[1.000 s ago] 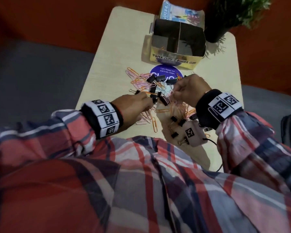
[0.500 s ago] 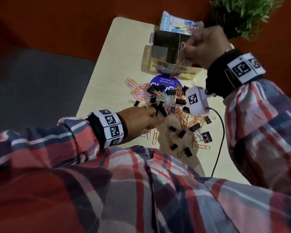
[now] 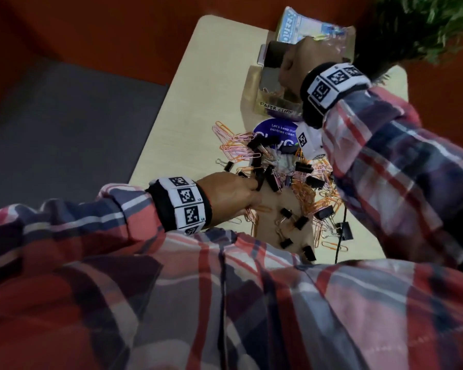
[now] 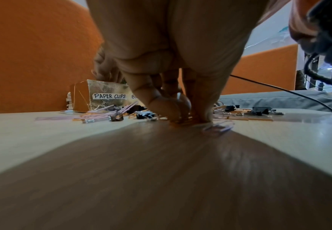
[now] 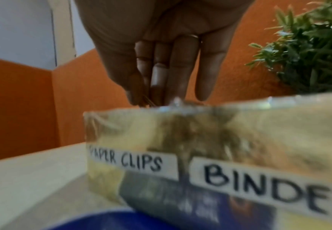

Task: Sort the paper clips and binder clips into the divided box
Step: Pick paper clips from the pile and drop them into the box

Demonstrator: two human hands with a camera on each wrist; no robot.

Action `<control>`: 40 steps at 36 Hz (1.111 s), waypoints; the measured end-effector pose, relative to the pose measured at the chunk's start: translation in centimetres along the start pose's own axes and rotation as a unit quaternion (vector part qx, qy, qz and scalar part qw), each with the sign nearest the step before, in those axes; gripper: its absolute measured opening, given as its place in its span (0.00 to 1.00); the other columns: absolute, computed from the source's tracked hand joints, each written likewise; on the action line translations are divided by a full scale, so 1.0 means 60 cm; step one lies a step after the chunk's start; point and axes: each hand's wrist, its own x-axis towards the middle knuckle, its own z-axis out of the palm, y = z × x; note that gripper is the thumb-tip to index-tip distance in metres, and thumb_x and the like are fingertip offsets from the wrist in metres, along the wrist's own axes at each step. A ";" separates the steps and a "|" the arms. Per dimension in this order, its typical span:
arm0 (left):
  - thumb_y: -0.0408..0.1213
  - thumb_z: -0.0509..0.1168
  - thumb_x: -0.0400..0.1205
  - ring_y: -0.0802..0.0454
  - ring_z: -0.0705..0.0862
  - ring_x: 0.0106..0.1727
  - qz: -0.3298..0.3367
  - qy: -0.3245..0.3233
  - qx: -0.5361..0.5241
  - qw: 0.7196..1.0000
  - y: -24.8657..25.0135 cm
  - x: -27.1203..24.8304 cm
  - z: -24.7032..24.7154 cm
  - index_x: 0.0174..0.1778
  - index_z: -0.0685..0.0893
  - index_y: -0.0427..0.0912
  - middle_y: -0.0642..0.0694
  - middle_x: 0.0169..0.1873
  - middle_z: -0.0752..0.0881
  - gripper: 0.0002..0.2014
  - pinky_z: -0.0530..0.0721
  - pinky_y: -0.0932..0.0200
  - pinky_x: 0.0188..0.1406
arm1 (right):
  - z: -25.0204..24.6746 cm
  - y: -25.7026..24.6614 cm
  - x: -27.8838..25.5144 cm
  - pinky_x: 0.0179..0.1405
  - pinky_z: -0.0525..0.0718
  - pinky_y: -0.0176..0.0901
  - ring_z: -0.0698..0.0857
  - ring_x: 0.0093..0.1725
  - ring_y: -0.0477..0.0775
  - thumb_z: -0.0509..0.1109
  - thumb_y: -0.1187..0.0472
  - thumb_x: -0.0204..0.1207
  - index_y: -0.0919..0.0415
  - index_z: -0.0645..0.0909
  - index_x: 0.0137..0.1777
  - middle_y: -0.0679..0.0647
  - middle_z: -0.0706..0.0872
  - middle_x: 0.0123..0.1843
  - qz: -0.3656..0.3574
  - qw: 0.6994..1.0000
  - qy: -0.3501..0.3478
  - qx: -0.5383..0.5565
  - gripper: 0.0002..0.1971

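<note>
1. The right hand (image 3: 302,64) is up over the yellowish divided cardboard box (image 3: 274,109) at the far end of the pale wooden table (image 3: 198,84), above the side labelled PAPER CLIPS.
2. From the right wrist view, the right hand's fingers (image 5: 181,66) point straight down, close together, with the thumb pressed against the first finger; something thin and orange-brown shows between them just above the box rim, probably a paper clip, though blur makes it hard to be sure.
3. A few clips lie at the bottom of that left compartment, seen from the head view.
4. The left hand (image 3: 225,193) is low on the table at the near left edge of the loose pile of pink and orange wire paper clips (image 3: 238,148).
5. Left wrist view: thumb and fingertips (image 4: 181,109) are drawn together narrowly, pressing down on an orange paper clip (image 4: 183,122) flat on the table; whether it is truly pinched, I cannot tell.
6. Small black binder clips (image 3: 304,166) are scattered through the pile and on the near side of it.
7. A round blue sticker (image 3: 275,132) lies between the box and the pile.
8. A green leafy plant (image 3: 425,28) stands at the far right, just beside the box.
</note>
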 end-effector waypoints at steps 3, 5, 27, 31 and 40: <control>0.40 0.63 0.82 0.44 0.83 0.53 0.000 0.008 0.008 1.000 0.000 0.001 0.000 0.62 0.79 0.46 0.47 0.57 0.79 0.12 0.84 0.46 0.47 | 0.016 0.005 -0.006 0.50 0.80 0.49 0.84 0.54 0.65 0.63 0.56 0.77 0.55 0.86 0.56 0.59 0.87 0.57 -0.008 1.000 -0.019 -0.021 0.13; 0.40 0.64 0.82 0.45 0.82 0.52 -0.001 0.017 0.010 1.000 0.000 0.001 0.002 0.57 0.80 0.46 0.48 0.55 0.79 0.09 0.84 0.47 0.46 | 0.016 0.010 -0.012 0.48 0.79 0.48 0.84 0.53 0.64 0.63 0.54 0.78 0.53 0.86 0.56 0.58 0.87 0.56 -0.012 1.000 -0.009 -0.016 0.13; 0.40 0.73 0.75 0.51 0.79 0.38 -0.194 0.030 -0.202 0.959 -0.050 -0.019 -0.025 0.35 0.81 0.46 0.55 0.30 0.79 0.08 0.70 0.59 0.30 | 0.073 0.008 -0.367 0.41 0.74 0.43 0.86 0.54 0.58 0.58 0.49 0.81 0.48 0.73 0.73 0.46 0.77 0.68 -0.227 0.940 -0.207 -0.149 0.21; 0.36 0.75 0.74 0.49 0.83 0.40 -0.220 0.081 -0.243 0.941 -0.069 -0.032 -0.050 0.37 0.86 0.41 0.50 0.33 0.84 0.05 0.78 0.58 0.40 | 0.079 -0.005 -0.367 0.49 0.73 0.44 0.86 0.53 0.56 0.58 0.46 0.81 0.51 0.68 0.77 0.46 0.74 0.71 -0.224 0.944 -0.190 -0.150 0.25; 0.38 0.75 0.75 0.54 0.78 0.35 -0.230 0.193 -0.221 0.928 -0.111 0.013 -0.159 0.43 0.86 0.41 0.52 0.33 0.83 0.06 0.71 0.61 0.31 | 0.097 -0.033 -0.343 0.37 0.72 0.43 0.86 0.44 0.55 0.55 0.45 0.83 0.52 0.69 0.75 0.48 0.76 0.65 -0.210 0.946 -0.181 -0.167 0.23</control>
